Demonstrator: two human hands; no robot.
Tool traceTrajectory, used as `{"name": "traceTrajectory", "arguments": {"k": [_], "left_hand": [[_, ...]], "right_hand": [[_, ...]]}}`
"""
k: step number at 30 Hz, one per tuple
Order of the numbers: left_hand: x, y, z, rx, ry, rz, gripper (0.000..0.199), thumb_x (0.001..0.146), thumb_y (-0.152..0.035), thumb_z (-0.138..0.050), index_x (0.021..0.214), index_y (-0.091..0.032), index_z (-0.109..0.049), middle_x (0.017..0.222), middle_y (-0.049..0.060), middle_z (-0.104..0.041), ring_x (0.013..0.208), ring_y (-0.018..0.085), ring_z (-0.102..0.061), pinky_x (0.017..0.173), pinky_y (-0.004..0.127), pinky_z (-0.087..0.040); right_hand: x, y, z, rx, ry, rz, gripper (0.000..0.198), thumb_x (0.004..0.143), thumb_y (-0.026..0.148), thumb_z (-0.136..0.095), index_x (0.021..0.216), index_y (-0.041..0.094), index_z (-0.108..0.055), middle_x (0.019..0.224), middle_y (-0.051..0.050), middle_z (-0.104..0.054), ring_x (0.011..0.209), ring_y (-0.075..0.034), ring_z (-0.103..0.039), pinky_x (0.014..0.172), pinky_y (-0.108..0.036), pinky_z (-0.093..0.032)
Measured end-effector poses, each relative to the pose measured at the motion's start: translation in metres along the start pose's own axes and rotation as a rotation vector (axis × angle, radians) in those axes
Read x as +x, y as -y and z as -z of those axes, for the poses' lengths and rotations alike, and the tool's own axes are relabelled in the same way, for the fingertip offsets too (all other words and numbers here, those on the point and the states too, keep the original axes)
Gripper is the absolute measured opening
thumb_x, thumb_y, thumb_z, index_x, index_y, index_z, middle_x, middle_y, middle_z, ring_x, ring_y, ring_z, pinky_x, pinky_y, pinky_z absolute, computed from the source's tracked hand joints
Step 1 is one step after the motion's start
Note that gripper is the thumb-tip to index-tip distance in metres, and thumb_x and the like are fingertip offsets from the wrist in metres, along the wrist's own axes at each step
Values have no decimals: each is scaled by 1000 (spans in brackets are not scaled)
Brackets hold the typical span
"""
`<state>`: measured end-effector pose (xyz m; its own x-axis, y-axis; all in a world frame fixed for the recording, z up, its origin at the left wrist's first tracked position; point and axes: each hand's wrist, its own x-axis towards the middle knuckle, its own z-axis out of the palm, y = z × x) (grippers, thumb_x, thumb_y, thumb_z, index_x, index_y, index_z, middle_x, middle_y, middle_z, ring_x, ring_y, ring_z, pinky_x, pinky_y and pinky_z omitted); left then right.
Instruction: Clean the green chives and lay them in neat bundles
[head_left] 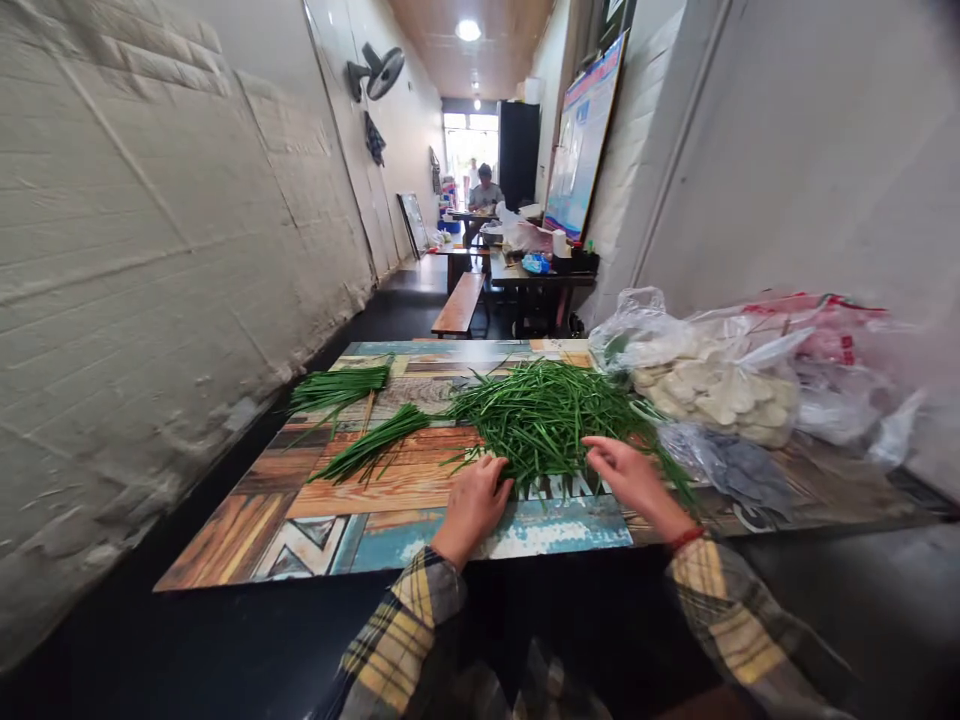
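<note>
A loose heap of garlic chives (544, 410) is spread over the patterned wooden tabletop (390, 485) before me. My left hand (476, 500) rests at the heap's near left edge with its fingers curled downward; what they hold, if anything, is hidden. Over the near right side of the heap reaches my right hand (630, 482), index finger stretched and thumb apart, with nothing visible between them. To the left lie two tidier bundles of chives, the nearer bundle (379, 440) slanting and the farther bundle (341, 388) close to the table's left edge.
Clear plastic bags, one holding pale flat pieces (716, 395), crowd the table's right side beside a crumpled grey bag (739, 470). Farther off are a wooden bench (460, 303), a dark table (540, 280) and a seated person (486, 190). White walls flank the room.
</note>
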<state>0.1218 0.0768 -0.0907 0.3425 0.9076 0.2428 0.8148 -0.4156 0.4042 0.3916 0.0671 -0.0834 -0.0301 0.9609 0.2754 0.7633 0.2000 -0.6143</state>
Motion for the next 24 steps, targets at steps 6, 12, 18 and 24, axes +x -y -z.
{"name": "traceTrajectory", "arguments": {"k": [6, 12, 18, 24], "left_hand": [[-7, 22, 3, -121, -142, 61, 25, 89, -20, -45, 109, -18, -59, 102, 8, -63, 96, 20, -59, 85, 33, -46], [-17, 51, 8, -238, -232, 157, 26, 89, -16, -41, 105, -19, -61, 103, 7, -66, 100, 19, -60, 89, 33, -47], [-18, 50, 5, -238, -241, 160, 24, 90, -23, -44, 105, -19, -63, 103, 7, -67, 101, 20, -60, 90, 33, -46], [-19, 47, 8, -243, -229, 183, 24, 90, -24, -45, 104, -19, -64, 100, 7, -67, 96, 19, -61, 87, 31, -46]], "right_hand": [[4, 66, -59, -91, 183, 333, 42, 84, 23, -56, 126, 19, -55, 121, -11, -60, 113, -22, -56, 97, -37, -45], [31, 49, -30, 66, 260, 309, 28, 89, 27, -47, 107, 22, -68, 104, -6, -70, 95, -18, -65, 85, -32, -50], [83, 5, 11, -258, 78, 92, 29, 87, 31, -49, 103, 19, -69, 96, -6, -72, 85, -19, -66, 77, -30, -49], [128, 17, -9, -405, 221, 183, 38, 78, 32, -62, 114, 19, -66, 91, -5, -68, 85, -17, -62, 79, -28, -46]]}}
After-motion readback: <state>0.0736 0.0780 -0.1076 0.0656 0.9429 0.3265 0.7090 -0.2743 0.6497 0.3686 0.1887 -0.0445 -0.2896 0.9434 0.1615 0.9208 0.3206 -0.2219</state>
